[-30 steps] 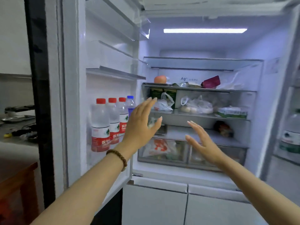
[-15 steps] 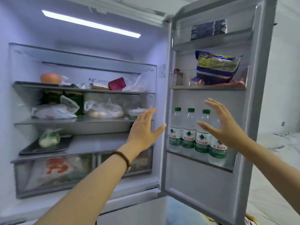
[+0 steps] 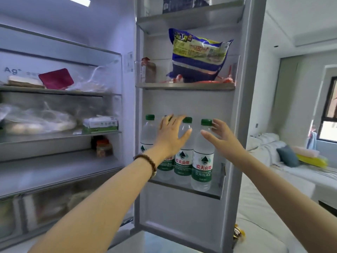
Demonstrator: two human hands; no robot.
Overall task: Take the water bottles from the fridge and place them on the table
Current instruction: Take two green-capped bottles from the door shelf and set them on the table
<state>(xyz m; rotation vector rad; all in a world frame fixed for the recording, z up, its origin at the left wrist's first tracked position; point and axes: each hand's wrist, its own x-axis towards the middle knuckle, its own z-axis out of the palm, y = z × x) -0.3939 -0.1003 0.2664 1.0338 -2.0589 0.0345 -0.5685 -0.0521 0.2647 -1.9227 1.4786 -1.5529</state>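
Observation:
Several green-capped water bottles stand in a row on the lower shelf (image 3: 204, 193) of the open right fridge door. The rightmost bottle (image 3: 202, 161) is fully in sight. My left hand (image 3: 171, 136), fingers spread, is in front of the second bottle and hides most of it; the neighbouring bottle (image 3: 184, 161) shows beside my thumb and the leftmost bottle (image 3: 146, 132) to its left. My right hand (image 3: 222, 136) is open just to the right of the rightmost bottle's cap, fingers close to its neck. Neither hand holds anything.
Above the bottles, a door shelf (image 3: 186, 86) holds a blue and yellow food bag (image 3: 198, 55). The fridge interior (image 3: 60, 136) at left has shelves of bagged food and a jar (image 3: 104, 147). A white sofa (image 3: 291, 172) with cushions lies at right.
My view has swung right, from the left door's red-capped bottles to the right door. Both hands have moved in close to the green-capped bottles, my left now in front of them.

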